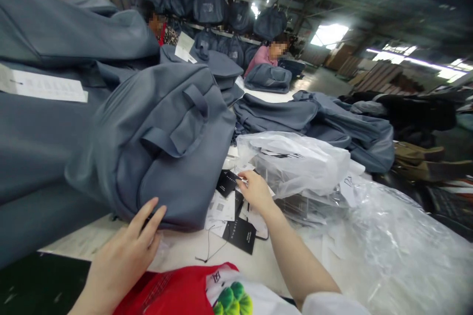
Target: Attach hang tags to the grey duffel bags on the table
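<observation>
A blue-grey bag point(177, 177) with two short strap handles stands on the white table in front of me. My left hand point(127, 243) rests against its lower edge, fingers stretched out and the thumb side partly hidden. To the right of the bag, my right hand point(256, 192) pinches the edge of a black hang tag point(226, 183) with thumb and fingertips. More tags lie loose below it, among them a black tag point(242, 235) and a white tag with a square code point(221, 205). A thin dark tag string point(209, 251) trails on the table.
Large blue-grey bags point(44, 147) are piled at my left. Clear plastic bags point(303, 162) with tags inside lie at the right, beside loose plastic sheeting point(414, 251). More flat bags point(343, 123) lie beyond. Two people work farther back, one in a pink top point(258, 58).
</observation>
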